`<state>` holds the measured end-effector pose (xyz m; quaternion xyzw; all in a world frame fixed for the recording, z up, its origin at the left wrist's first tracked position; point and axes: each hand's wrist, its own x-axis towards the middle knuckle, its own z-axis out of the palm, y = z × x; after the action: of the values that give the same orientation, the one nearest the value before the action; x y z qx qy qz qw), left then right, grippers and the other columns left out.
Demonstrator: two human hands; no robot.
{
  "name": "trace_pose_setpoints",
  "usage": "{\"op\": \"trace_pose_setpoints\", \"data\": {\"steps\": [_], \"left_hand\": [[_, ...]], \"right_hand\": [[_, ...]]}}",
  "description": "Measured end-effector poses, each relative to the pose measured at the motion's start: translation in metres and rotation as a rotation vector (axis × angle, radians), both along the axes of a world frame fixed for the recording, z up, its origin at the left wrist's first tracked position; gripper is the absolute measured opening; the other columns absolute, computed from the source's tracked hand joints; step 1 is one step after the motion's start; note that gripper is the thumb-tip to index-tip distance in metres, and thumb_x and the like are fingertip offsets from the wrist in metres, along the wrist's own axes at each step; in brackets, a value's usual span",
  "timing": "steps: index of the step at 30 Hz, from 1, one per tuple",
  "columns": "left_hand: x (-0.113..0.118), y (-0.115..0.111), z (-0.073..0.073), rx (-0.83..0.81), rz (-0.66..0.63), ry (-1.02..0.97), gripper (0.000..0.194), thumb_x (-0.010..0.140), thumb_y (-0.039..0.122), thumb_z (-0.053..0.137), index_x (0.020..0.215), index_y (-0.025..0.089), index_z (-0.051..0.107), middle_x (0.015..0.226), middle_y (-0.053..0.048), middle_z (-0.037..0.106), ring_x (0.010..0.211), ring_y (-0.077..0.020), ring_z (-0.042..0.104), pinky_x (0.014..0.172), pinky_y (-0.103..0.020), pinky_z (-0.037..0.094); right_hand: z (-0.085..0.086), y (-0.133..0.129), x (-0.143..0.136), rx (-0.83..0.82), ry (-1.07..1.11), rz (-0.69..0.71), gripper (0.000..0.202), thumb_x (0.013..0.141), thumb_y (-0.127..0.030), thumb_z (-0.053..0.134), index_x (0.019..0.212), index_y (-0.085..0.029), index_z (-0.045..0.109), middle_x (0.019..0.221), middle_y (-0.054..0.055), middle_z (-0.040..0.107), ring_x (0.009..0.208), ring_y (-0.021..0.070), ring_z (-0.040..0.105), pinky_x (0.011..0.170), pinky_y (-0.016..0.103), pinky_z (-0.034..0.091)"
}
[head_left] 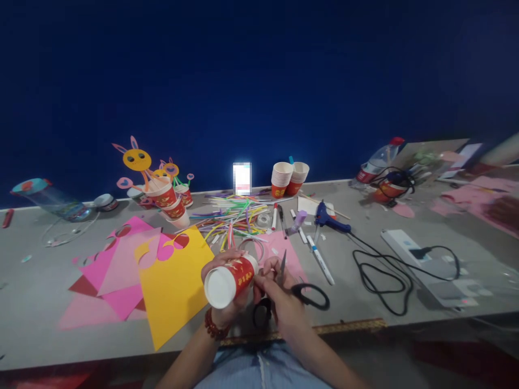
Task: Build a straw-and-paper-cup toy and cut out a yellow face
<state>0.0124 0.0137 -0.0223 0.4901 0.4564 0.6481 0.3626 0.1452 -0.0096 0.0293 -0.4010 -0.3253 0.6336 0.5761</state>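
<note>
A red paper cup with gold lettering (243,273) lies tilted in my left hand (229,312), its white base turned toward me. My left fingers wrap around the cup's far side and underside. My right hand (287,302) has a pair of black-handled scissors (310,296) tucked in it, blades pointing up and away. The right fingertips meet the cup's rim; whether they pinch something small there is hidden. Beneath the hands lies a pink paper sheet (290,251), and a yellow sheet with cut-outs (174,292) is left of the cup.
Colored pipe cleaners (231,216) are heaped behind my hands. Cup figures with yellow faces (137,160) stand back left, stacked paper cups (280,178) at the back. To the right are a blue glue gun (330,219), its looping cord, a power strip (425,270) and another person's hand (505,213).
</note>
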Motion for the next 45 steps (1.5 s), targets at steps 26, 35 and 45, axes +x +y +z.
{"op": "trace_pose_setpoints", "data": {"steps": [26,35,45], "left_hand": [[-0.041,0.025,0.071,-0.142,-0.898,0.264,0.032,0.087,0.031,0.067,0.118,0.026,0.062,0.131,-0.012,0.058,0.120,-0.0289,0.058,0.105,-0.046,0.045],[-0.037,0.015,0.069,0.043,-0.798,0.408,0.034,0.089,0.019,0.062,0.122,0.027,0.058,0.136,-0.012,0.054,0.132,-0.0286,0.048,0.110,-0.047,0.040],[-0.033,0.013,0.063,0.032,-0.762,0.309,0.028,0.090,0.024,0.062,0.118,0.027,0.059,0.134,-0.011,0.055,0.131,-0.0292,0.049,0.109,-0.046,0.040]], "right_hand": [[0.022,0.011,0.036,0.657,-0.885,0.107,0.018,0.074,-0.007,0.061,0.081,-0.023,0.061,0.075,0.000,0.063,0.070,0.0181,0.057,0.063,0.028,0.043],[0.006,0.002,0.029,0.413,-0.704,0.080,0.009,0.086,-0.018,0.061,0.081,-0.024,0.057,0.076,0.000,0.057,0.072,0.0181,0.055,0.071,0.030,0.044],[0.015,0.005,0.036,0.521,-0.820,0.095,0.014,0.082,-0.011,0.057,0.081,-0.024,0.054,0.079,0.000,0.058,0.082,0.0202,0.057,0.075,0.031,0.045]]}}
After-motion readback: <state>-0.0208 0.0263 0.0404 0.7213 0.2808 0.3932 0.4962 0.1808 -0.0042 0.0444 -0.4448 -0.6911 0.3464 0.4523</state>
